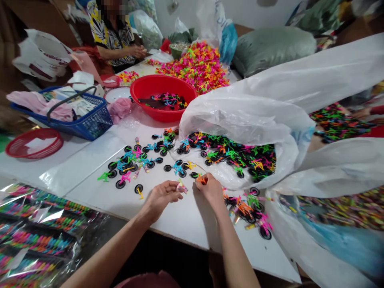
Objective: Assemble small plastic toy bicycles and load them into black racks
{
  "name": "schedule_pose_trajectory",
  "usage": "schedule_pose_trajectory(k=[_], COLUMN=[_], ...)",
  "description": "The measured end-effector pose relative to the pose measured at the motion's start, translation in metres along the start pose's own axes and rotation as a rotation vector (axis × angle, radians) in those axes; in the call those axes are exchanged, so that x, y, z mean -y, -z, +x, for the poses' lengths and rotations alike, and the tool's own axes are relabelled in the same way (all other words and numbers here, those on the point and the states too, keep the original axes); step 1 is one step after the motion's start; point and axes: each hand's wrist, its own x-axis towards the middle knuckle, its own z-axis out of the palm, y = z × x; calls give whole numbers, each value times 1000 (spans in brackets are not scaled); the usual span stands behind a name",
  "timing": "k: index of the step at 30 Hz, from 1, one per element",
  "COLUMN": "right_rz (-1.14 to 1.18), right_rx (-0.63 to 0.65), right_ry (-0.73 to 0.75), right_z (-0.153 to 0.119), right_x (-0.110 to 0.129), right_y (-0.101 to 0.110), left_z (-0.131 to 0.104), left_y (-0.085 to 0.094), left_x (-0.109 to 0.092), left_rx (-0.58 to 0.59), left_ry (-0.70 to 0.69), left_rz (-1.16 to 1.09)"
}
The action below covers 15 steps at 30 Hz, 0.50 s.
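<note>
At the lower left, nearest us, lie clear plastic bags (33,240) packed with rows of brightly coloured pieces. Over the white, flat table (180,220), our left hand (163,196) has thumb and fingertips drawn narrow on a small white, pink and yellow piece (181,187). Just to its right, our right hand (212,191) pinches an orange plastic toy bicycle (201,180) low over the tabletop, a black wheel showing beside the fingers; the hand hides much of the frame, so we cannot tell exactly where the grip falls.

To handle these well, we would judge it best to grip the bicycle by its frame, leave the wheel free, and pinch the piece lightly, so that its near end stays visible and neither thin part bends. Working low also means a dropped part should not roll far.

Beyond our hands, loose multicoloured toy bicycles with black wheels (129,167) lie to the left, and more spill from a white, translucent plastic sack (240,116). Farther off stand a round red plastic basin (141,94) and a heap of pink, orange and yellow plastic pieces (195,66), with a co-worker's hands (138,52) at the far left of it
</note>
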Motion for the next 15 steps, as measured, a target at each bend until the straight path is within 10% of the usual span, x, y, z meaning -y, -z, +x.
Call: schedule_pose_trajectory(k=[15], right_rz=[914], right_rx=[321], right_ry=[-3], right_z=[-57], right_x=[23], right_y=[7], left_z=[-14], left_y=[-2], left_x=[-4], left_rx=[158], left_ry=[-60], left_rz=[100])
